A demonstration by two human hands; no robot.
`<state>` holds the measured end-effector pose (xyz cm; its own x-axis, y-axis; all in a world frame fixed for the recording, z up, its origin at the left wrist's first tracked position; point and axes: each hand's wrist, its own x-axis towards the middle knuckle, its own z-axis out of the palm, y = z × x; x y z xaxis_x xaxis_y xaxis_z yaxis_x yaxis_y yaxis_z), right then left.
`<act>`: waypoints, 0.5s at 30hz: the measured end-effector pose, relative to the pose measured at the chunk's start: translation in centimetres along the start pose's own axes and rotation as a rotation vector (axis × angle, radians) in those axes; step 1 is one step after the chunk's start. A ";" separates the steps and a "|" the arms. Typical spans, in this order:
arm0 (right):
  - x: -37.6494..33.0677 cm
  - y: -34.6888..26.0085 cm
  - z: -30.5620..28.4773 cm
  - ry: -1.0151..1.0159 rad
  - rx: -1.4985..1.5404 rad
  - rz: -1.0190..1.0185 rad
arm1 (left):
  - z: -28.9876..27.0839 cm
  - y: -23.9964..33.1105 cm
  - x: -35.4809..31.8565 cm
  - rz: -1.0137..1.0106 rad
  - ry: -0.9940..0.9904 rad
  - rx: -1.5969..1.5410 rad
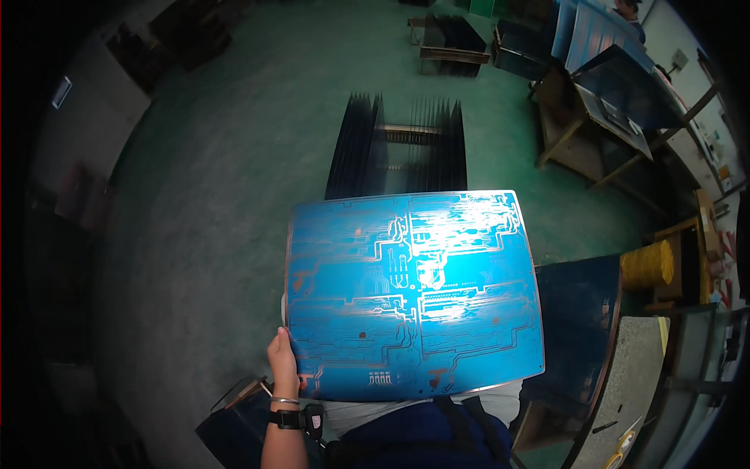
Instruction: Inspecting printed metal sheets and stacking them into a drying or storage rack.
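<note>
A large blue printed circuit board panel [469, 344] with copper-coloured traces is in front of my body, its upper half catching bright glare. My left hand [283, 363] grips the panel's lower left edge; the thumb shows beside the edge and the other fingers are hidden behind it. My right hand does not show. Just beyond the panel's far edge stands a black slotted rack [351, 148] with rows of thin upright dividers, its near end covered by the panel.
At right, dark blue panels [582, 313] lie beside a grey bench [637, 359] holding yellow-handled scissors [623, 449]. A yellow roll [648, 264] sits behind. Farther off are a wooden-framed table [562, 117] and another dark rack [453, 43]. A person [631, 12] is at the far right.
</note>
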<state>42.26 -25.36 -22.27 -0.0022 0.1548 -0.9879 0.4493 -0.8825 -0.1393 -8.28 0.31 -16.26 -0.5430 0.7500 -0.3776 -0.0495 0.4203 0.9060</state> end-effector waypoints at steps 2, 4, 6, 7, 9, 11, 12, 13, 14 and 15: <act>0.2 -0.5 -0.2 -0.014 -0.051 -0.013 | -0.2 -0.4 0.2 -0.004 0.008 0.006; 0.6 -1.2 -0.4 -0.027 -0.100 -0.029 | -0.3 -0.6 0.2 -0.003 0.016 0.012; 1.1 -1.9 -0.5 -0.039 -0.147 -0.047 | -0.1 -0.6 0.3 -0.025 0.024 0.040; 1.2 -2.0 -0.5 -0.047 -0.171 -0.051 | 0.0 -0.6 0.3 -0.023 0.025 0.040; 1.3 -2.3 -0.5 -0.062 -0.221 -0.058 | 0.0 -0.5 0.3 -0.022 0.032 -0.002; 1.3 -2.6 -0.8 -0.074 -0.272 -0.064 | -0.2 -0.6 0.2 -0.022 0.026 0.003; 1.3 -2.8 -0.9 -0.080 -0.298 -0.066 | -0.3 -0.6 0.2 -0.024 0.019 0.009; 1.3 -2.9 -1.1 -0.088 -0.328 -0.069 | -0.5 -0.8 0.3 -0.024 0.024 0.007; 1.4 -3.1 -1.3 -0.097 -0.358 -0.072 | -0.6 -1.1 0.5 -0.009 0.031 0.021; 1.4 -3.3 -1.5 -0.106 -0.388 -0.075 | -0.8 -1.3 0.5 0.006 0.039 0.035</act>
<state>42.10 -21.60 -23.10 -0.1308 0.1473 -0.9804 0.7483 -0.6340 -0.1951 -9.17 -0.24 -17.47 -0.5752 0.7325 -0.3642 -0.0172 0.4343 0.9006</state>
